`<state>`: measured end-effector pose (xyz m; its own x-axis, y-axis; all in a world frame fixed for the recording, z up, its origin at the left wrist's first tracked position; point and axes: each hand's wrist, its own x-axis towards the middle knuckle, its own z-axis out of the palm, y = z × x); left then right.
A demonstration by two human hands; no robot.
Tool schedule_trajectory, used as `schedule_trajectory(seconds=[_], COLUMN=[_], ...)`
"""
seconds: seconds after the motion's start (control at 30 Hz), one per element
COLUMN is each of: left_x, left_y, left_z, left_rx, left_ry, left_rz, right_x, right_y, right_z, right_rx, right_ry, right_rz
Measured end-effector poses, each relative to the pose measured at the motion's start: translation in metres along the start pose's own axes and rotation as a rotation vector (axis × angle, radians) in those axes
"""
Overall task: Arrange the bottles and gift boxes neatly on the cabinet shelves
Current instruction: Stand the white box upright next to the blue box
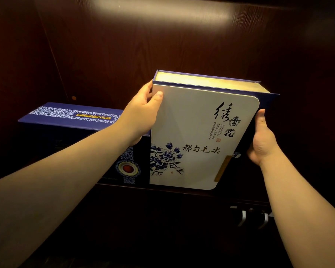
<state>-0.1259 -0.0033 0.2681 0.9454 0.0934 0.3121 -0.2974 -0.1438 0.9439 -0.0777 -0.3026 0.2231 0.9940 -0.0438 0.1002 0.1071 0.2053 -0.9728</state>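
Observation:
A tall white gift box (193,132) with blue flower print, black calligraphy and a navy spine stands upright on the dark cabinet shelf (162,188). My left hand (143,115) grips its upper left edge, thumb on the front face. My right hand (263,140) holds its right side, thumb up along the edge. To the left of it stands a navy gift box (74,117) with a white patterned band on top and a round emblem on its front; the white box touches or overlaps its right end.
The shelf has a dark wood back panel (182,45) and a left side wall (17,55). Below the shelf at the right, white and dark fittings (251,217) show in the shadow. Shelf room lies to the right of the white box.

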Motion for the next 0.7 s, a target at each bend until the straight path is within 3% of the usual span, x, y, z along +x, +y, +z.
schedule_trajectory(seconds=[0.3,0.7], left_x=[0.0,0.001], left_y=[-0.005,-0.006], left_z=[-0.009,-0.01], left_rx=[0.153,0.164], left_ry=[-0.041,-0.028], left_rz=[0.01,0.042], right_x=[0.0,0.002], right_y=[0.002,0.004], right_z=[-0.002,-0.006], right_rx=[-0.04,-0.049], right_ry=[0.028,0.066], right_rz=[-0.064,-0.062])
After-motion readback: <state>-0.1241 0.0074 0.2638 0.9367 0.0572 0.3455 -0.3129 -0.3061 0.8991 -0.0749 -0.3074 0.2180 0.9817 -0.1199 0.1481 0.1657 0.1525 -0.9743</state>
